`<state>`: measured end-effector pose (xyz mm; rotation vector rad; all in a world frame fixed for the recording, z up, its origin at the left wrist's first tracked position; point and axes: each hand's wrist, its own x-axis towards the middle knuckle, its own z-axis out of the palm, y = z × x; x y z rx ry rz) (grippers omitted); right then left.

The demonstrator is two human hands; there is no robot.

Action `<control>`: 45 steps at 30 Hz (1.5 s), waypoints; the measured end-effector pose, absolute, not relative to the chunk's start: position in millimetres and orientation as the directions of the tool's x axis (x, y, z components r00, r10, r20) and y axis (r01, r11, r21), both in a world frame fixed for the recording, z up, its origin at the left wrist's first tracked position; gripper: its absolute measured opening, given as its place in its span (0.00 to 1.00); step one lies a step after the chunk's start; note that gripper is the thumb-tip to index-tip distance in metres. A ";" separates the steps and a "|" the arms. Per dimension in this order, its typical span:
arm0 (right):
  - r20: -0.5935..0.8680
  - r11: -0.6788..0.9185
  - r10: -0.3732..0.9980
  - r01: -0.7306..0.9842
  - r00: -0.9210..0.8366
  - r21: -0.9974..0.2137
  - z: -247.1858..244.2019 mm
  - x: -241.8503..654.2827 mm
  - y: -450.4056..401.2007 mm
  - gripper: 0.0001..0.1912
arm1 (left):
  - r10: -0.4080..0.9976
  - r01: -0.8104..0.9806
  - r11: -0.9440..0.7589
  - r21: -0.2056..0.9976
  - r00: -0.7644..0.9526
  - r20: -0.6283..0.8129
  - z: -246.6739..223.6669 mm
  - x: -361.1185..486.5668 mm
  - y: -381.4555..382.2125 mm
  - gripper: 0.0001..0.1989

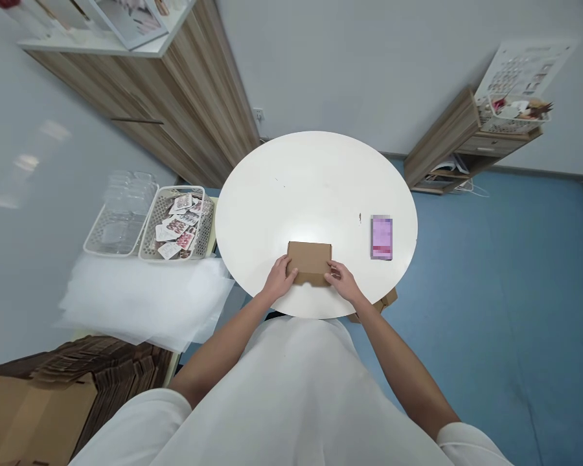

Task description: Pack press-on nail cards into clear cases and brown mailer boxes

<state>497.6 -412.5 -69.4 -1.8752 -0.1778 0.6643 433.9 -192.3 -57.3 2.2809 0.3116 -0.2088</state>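
Note:
A small brown cardboard box (309, 259) with its lid down lies near the front edge of the round white table (315, 175). My left hand (280, 278) grips the box's left side, thumb on the front corner and fingers along the side. On the right side, my right hand (341, 279) holds the box the same way, its thumb at the front corner. To the right on the table lies a pixelated pink-purple rectangular item (381, 237), apart from both hands. The box's contents are hidden.
Left of the table stand a white basket of printed cards (148, 243), a basket of clear plastic containers (93, 243) and white translucent sheets (136, 291). Stacked flat cardboard (34, 414) is at lower left. Cardboard (389, 298) shows below the table's right edge.

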 end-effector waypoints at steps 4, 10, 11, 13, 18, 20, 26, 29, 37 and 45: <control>-0.353 -0.489 0.424 -0.118 0.834 -0.864 -67.4 482.0 -396.8 0.34 | 0.178 0.329 -0.626 0.706 0.943 -0.282 -62.5 418.5 -164.7 0.29; -0.342 -0.649 0.290 -0.079 0.894 -0.756 -64.8 459.9 -389.8 0.39 | 0.155 0.281 -0.742 0.609 0.955 -0.252 -73.8 397.5 -146.9 0.34; -0.340 -0.667 0.288 -0.067 0.895 -0.742 -65.2 457.3 -388.6 0.39 | 0.120 0.246 -0.756 0.607 0.963 -0.241 -74.5 396.3 -147.2 0.34; -0.332 -0.697 0.304 -0.029 0.893 -0.716 -66.0 452.6 -385.6 0.38 | 0.052 0.180 -0.768 0.615 0.974 -0.220 -74.8 394.8 -148.8 0.35; -0.317 -0.762 0.319 0.043 0.893 -0.646 -61.2 441.4 -378.1 0.39 | -0.012 0.081 -0.743 0.664 0.991 -0.134 -71.1 391.7 -147.1 0.39; -0.310 -0.764 0.331 0.060 0.891 -0.643 -54.6 437.4 -376.9 0.36 | -0.034 0.043 -0.716 0.697 0.995 -0.097 -67.8 392.2 -142.8 0.39; -0.298 -0.762 0.305 0.045 0.905 -0.646 -27.7 438.3 -375.8 0.31 | -0.052 0.002 -0.698 0.716 0.997 -0.053 -49.5 407.1 -134.3 0.28; -0.307 -0.753 0.256 -0.010 0.917 -0.658 -18.9 447.8 -374.5 0.28 | -0.095 -0.006 -0.728 0.685 0.991 -0.092 -39.5 418.0 -135.1 0.18; -0.294 -0.720 0.242 -0.032 0.925 -0.693 -7.3 470.3 -368.5 0.23 | -0.018 0.095 -0.812 0.576 0.982 -0.188 -25.5 435.3 -140.4 0.14; -0.335 -0.694 0.272 -0.058 0.902 -0.718 2.5 473.1 -368.3 0.22 | -0.029 0.052 -0.788 0.614 0.992 -0.121 -24.9 431.4 -139.2 0.21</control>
